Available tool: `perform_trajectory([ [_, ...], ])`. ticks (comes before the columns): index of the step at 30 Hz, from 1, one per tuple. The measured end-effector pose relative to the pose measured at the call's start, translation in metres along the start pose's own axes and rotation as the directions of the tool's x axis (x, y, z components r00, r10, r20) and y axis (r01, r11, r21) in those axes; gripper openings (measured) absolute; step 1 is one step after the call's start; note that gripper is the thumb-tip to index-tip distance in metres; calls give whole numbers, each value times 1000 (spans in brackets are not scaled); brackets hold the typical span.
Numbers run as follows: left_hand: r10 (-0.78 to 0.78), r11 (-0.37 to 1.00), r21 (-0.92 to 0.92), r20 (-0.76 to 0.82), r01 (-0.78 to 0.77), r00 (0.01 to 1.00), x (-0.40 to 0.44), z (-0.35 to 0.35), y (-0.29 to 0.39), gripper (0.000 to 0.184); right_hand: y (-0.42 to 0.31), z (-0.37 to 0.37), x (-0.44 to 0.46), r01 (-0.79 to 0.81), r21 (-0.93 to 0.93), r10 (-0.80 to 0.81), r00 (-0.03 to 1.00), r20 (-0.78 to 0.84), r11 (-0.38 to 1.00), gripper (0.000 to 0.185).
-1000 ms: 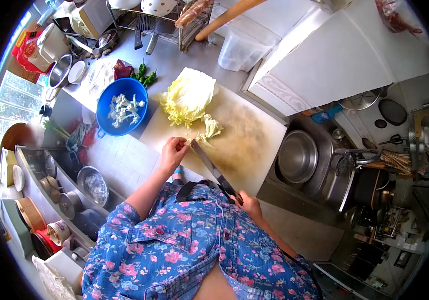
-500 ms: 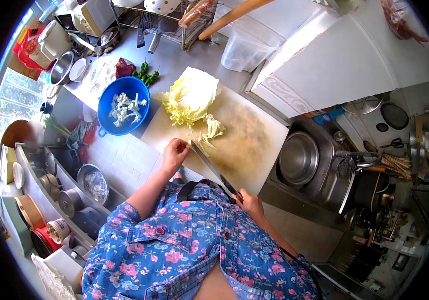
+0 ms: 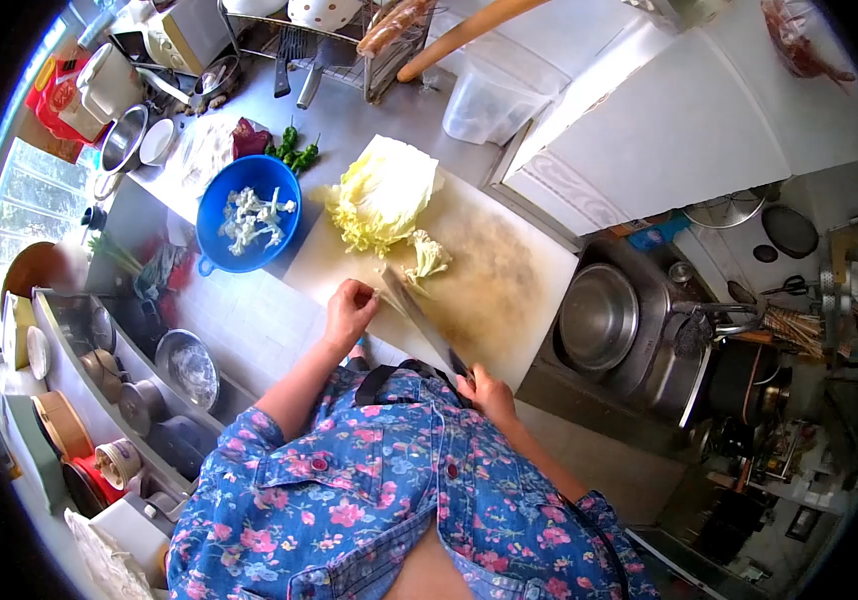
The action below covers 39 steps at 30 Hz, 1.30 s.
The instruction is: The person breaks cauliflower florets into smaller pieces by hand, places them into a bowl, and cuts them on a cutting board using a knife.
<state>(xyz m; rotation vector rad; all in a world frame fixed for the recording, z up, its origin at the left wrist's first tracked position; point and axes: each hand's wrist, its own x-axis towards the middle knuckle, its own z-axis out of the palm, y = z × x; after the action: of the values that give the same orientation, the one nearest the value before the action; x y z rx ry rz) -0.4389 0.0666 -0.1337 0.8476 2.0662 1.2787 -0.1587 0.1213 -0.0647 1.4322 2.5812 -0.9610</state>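
My right hand (image 3: pixel 489 393) is closed round the handle of a kitchen knife (image 3: pixel 419 318), whose blade slants up and left over the cutting board (image 3: pixel 494 330). Near the blade's tip, at the board's left edge, my left hand (image 3: pixel 351 310) pinches a small pale piece of cauliflower, mostly hidden by the fingers. Beyond the blade lies a chunk of cauliflower (image 3: pixel 430 254) on the board. A pale green cabbage (image 3: pixel 381 190) rests behind it. To the left, a blue colander (image 3: pixel 211 215) contains cut cauliflower florets (image 3: pixel 254 218).
Green peppers (image 3: pixel 294 150) lie behind the colander. A sink (image 3: pixel 649 340) with a metal basin (image 3: pixel 597 318) adjoins the board on the right. A clear plastic bin (image 3: pixel 494 100) and a dish rack (image 3: pixel 349 70) stand at the back. Open shelves with pots (image 3: pixel 141 405) are at left.
The knife blade has lifted and turned, its tip now higher and closer to the cauliflower chunk. My right hand has shifted slightly up; my left hand has barely moved.
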Motion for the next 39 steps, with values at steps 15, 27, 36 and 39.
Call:
perform_trajectory([
  [15, 22, 983, 177, 94, -38, 995, 3, 1, 49, 29, -18, -46, -28, -204, 454, 236, 972, -13, 867, 26],
  [27, 482, 745, 444, 157, -498, 862, 0, -13, 25, 27, -14, -37, -30, -106, 338, 119, 993, -19, 935, 33],
  [36, 554, 706, 400, 203, -584, 808, 5, -15, 33, 28, -14, -36, -25, -131, 231, 113, 990, 90, 964, 36],
  [39, 578, 683, 413, 198, -602, 792, 12, -9, 27, 29, -15, -38, -24, -139, 242, 119, 988, 95, 960, 36],
])
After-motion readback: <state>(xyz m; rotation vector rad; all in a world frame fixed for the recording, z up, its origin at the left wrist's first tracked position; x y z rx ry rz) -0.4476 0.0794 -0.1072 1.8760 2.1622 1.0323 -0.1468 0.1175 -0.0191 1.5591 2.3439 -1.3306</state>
